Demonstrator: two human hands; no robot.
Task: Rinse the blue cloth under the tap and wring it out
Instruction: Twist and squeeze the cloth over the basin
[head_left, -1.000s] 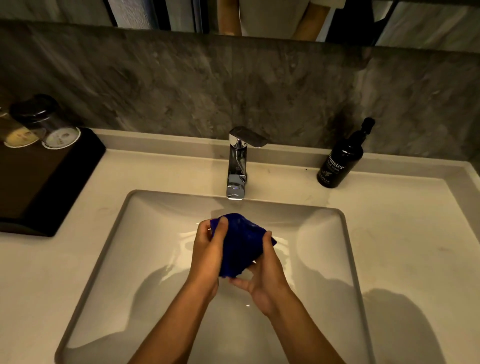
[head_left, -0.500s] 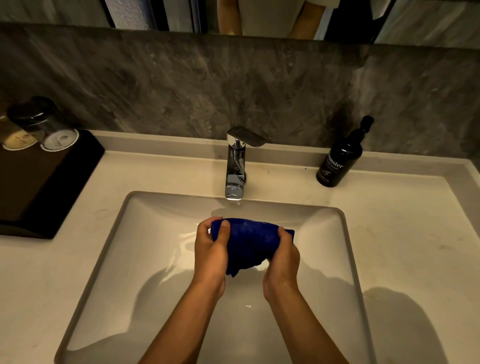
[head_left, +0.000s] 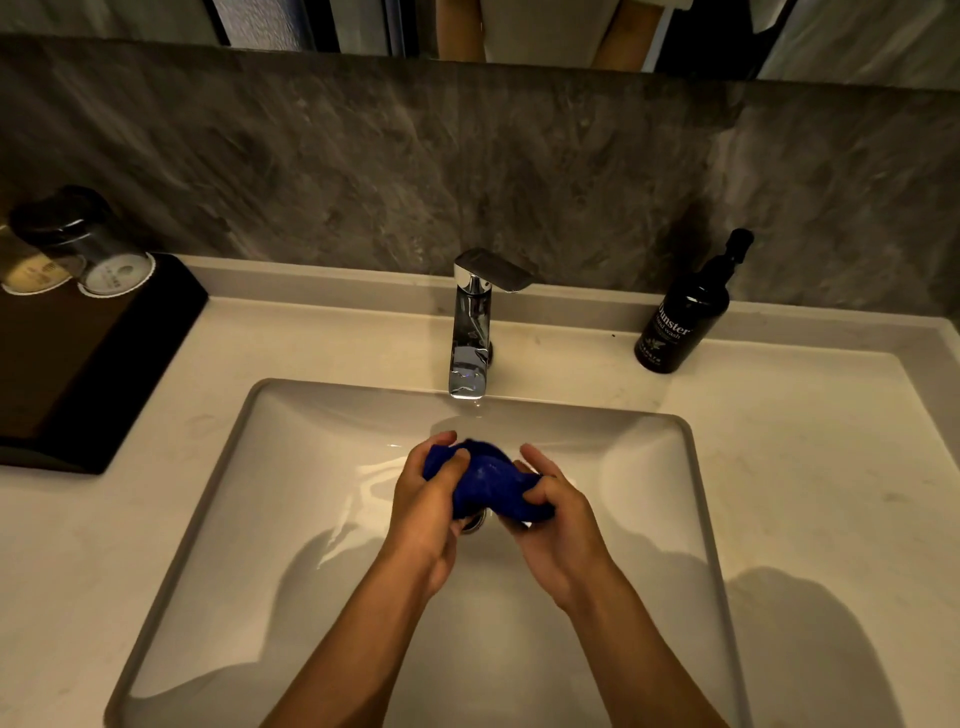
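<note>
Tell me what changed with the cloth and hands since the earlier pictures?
Both hands, left hand and right hand, kept hold of the blue cloth and twisted it into a tighter bunch over the sink. The tap and soap bottle stayed put.

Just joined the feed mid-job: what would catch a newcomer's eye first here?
The blue cloth, bunched between the left hand and right hand over the middle of the sink, stands out most. Behind it, the chrome tap stands at the basin's back edge. A dark hand-wash bottle stands on the counter to the right.
</note>
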